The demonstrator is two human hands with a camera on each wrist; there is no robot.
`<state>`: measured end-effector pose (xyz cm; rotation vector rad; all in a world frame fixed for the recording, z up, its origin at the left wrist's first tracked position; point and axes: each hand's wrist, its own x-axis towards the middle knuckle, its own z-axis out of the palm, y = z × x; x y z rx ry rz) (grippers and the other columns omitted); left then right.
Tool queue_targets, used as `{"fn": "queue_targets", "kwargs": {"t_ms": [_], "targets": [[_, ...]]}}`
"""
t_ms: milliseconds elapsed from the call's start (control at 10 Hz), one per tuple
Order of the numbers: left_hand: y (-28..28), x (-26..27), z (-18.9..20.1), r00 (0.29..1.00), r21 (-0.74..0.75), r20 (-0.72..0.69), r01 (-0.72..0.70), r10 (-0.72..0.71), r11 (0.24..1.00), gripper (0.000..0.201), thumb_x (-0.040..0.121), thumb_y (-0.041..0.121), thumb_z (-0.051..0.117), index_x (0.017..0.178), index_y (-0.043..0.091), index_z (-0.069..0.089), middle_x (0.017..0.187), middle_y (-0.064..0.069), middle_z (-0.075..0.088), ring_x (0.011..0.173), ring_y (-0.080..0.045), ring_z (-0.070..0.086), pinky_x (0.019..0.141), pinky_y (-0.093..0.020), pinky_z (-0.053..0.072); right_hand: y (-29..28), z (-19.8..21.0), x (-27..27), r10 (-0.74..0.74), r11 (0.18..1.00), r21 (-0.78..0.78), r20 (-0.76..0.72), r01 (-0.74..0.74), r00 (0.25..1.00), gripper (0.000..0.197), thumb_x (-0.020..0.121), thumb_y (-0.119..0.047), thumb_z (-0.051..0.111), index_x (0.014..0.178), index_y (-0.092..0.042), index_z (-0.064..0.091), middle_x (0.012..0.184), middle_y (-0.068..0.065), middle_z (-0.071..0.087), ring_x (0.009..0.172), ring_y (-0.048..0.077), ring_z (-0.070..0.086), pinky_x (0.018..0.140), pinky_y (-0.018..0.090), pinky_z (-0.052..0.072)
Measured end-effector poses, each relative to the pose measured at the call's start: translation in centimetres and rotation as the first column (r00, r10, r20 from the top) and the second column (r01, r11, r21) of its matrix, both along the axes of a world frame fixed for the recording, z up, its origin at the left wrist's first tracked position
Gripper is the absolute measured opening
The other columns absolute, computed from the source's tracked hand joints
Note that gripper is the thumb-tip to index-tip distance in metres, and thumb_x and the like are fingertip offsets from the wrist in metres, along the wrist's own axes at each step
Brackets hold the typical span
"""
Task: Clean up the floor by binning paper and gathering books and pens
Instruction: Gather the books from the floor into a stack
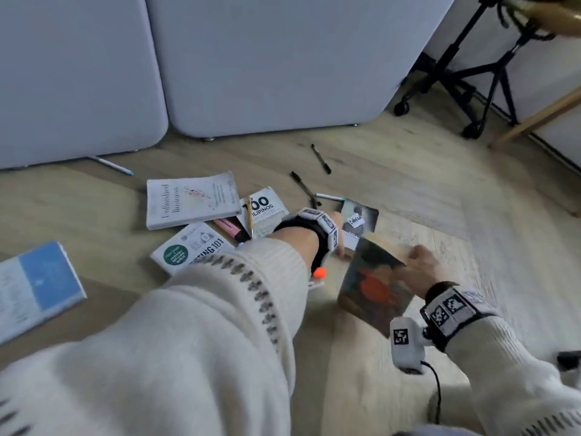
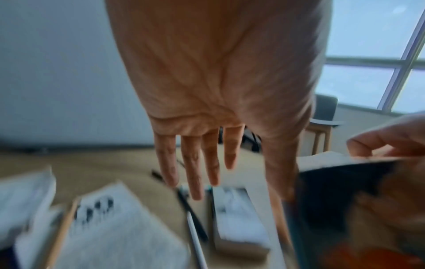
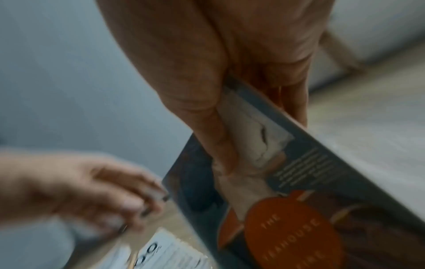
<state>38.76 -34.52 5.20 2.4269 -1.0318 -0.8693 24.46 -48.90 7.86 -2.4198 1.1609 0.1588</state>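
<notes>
My right hand (image 1: pixel 423 267) pinches the dark book with the orange disc (image 1: pixel 374 284) at its upper edge, thumb on the cover and fingers behind, so the grip is pressed on the book and holds it tilted up off the floor (image 1: pixel 408 171). In the right wrist view the same book (image 3: pixel 299 209) runs down from my thumb, with "THE TEAHOUSE" legible on the disc.

Just beyond the book's far-left corner lies a grey photo-cover book (image 1: pixel 360 223), flat on the floor. My left hand (image 2: pixel 214 109) is stretched over it, fingers (image 2: pixel 195 172) straight and spread, holding nothing; whether the fingertips touch it I cannot tell through the blur.

Left of the held book lies the "100 Filipinos" book (image 1: pixel 264 210) with a tan pencil (image 1: pixel 250 220) across it and a pink highlighter (image 1: pixel 231 229) beside it. Further left are the white "Unfinished Business" book (image 1: pixel 191 201), a white book with a green badge (image 1: pixel 191 248), and, well apart, a blue-and-white book (image 1: pixel 37 287).

Beyond the held book, two black pens (image 1: pixel 320 158) lie on the floor, and a white pen with a teal tip (image 1: pixel 330 197) rests by the grey book. Another white pen (image 1: pixel 113 166) lies far left by the grey padded panels (image 1: pixel 267 58).
</notes>
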Motion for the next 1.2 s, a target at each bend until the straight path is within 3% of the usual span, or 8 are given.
{"fn": "queue_targets", "kwargs": {"t_ms": [200,400,500,600,800,900,1000,1200], "targets": [[3.5,5.2,3.8,0.957,-0.263,-0.282,-0.143,0.065,0.954,0.062,0.053,0.034,0.090,0.104,0.018,0.058,0.101,0.001,0.064,0.091,-0.019,0.060,0.086,-0.027,0.049,6.4,8.0,6.1,0.449,0.840,-0.351,0.020,-0.414,0.893,0.027,0.073,-0.033,0.071,0.091,-0.018,0.057,0.092,0.007,0.056,0.077,0.027,0.049,0.066,0.030,0.033],[6.3,8.0,6.0,0.734,-0.599,-0.678,-0.572,0.024,0.561,0.039,0.059,0.007,0.087,0.096,0.003,0.073,0.094,-0.014,0.074,0.075,-0.020,0.071,0.072,-0.032,0.060,5.6,8.4,8.8,0.269,0.955,-0.046,0.546,-0.292,0.794,0.033,0.060,-0.040,0.075,0.090,-0.038,0.062,0.095,0.000,0.067,0.086,0.024,0.063,0.076,0.039,0.053],[9.8,9.4,7.0,0.725,-0.580,-0.663,-0.656,0.187,0.483,0.067,0.046,0.028,0.095,0.105,0.005,0.071,0.103,-0.014,0.073,0.090,-0.028,0.071,0.083,-0.038,0.058,6.5,5.7,12.7,0.190,0.942,0.107,0.614,-0.319,0.767,0.077,0.053,-0.058,0.085,0.115,-0.050,0.039,0.123,0.007,0.055,0.104,0.022,0.061,0.088,0.042,0.054],[14.5,9.8,7.0,0.720,-0.575,-0.622,-0.687,0.308,0.444,0.039,0.062,0.034,0.089,0.094,0.016,0.073,0.095,0.001,0.075,0.094,-0.016,0.070,0.087,-0.033,0.055,8.9,3.6,16.4,0.320,0.842,0.232,0.511,-0.487,0.798,0.119,0.048,-0.056,0.088,0.138,-0.019,0.019,0.121,0.008,0.058,0.106,0.019,0.063,0.093,0.038,0.052],[22.5,6.1,1.3,0.327,-0.391,-0.731,-0.920,0.599,0.024,0.030,0.077,0.039,0.077,0.096,0.017,0.071,0.093,-0.001,0.074,0.084,-0.019,0.071,0.079,-0.039,0.057,16.8,3.5,20.4,0.778,0.563,0.140,0.242,-0.814,0.580,0.047,0.071,-0.043,0.079,0.103,-0.015,0.061,0.090,-0.004,0.068,0.081,0.016,0.065,0.070,0.032,0.054],[25.0,2.8,-4.9,0.134,-0.147,-0.357,-0.985,0.924,0.087,0.043,0.081,0.050,0.066,0.097,0.009,0.067,0.102,-0.009,0.072,0.088,-0.028,0.068,0.076,-0.034,0.054,20.4,2.1,19.7,0.870,0.486,-0.231,0.045,-0.843,0.490,0.047,0.080,-0.047,0.067,0.107,-0.016,0.046,0.085,0.001,0.054,0.070,0.026,0.049,0.064,0.029,0.035],[24.4,-1.5,-10.3,0.212,0.121,-0.233,-0.962,0.949,0.245,0.032,0.091,0.037,0.059,0.111,0.013,0.063,0.122,-0.008,0.064,0.109,-0.027,0.062,0.091,-0.032,0.048,21.1,0.2,18.8,0.903,0.398,-0.336,-0.019,-0.853,0.429,0.041,0.085,-0.047,0.055,0.108,-0.017,0.042,0.086,0.002,0.049,0.069,0.025,0.047,0.065,0.032,0.035],[18.5,-4.1,-14.3,-0.040,0.161,-0.225,-0.987,0.974,-0.004,0.057,0.074,0.040,0.074,0.115,0.009,0.049,0.116,-0.007,0.054,0.107,-0.025,0.058,0.086,-0.034,0.051,19.0,-2.6,17.0,0.821,0.550,-0.261,-0.001,-0.793,0.570,0.036,0.083,-0.035,0.068,0.096,-0.016,0.040,0.088,0.014,0.052,0.074,0.029,0.042,0.066,0.035,0.034]]}}
